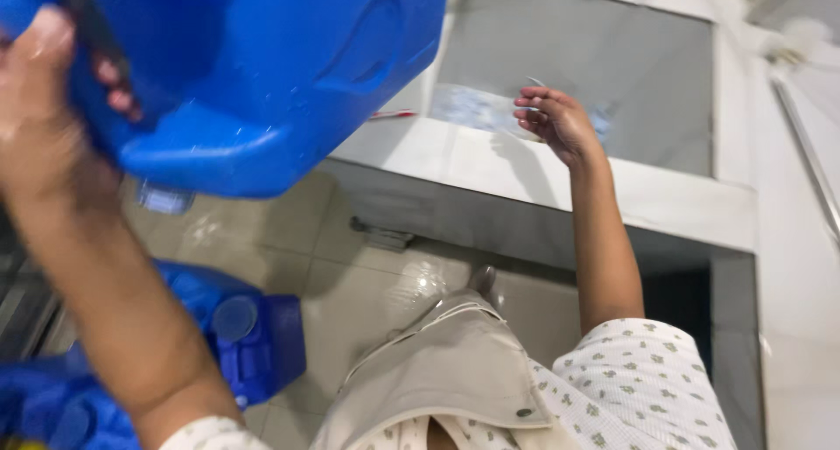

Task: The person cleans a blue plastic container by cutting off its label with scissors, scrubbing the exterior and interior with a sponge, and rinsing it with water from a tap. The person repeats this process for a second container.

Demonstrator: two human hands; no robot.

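The left hand [44, 109] grips the handle of a big blue jerrycan [262, 74], fingers curled through it, lifting it above the wet tiled floor [350, 284]. The right hand [551, 118], fingers loosely curled, reaches over the white counter [490, 166] beside the jerrycan. A second blue can [254, 336] stands below.

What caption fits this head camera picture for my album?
Left hand lifts a big blue jug while the right hand reaches over a white tiled ledge.
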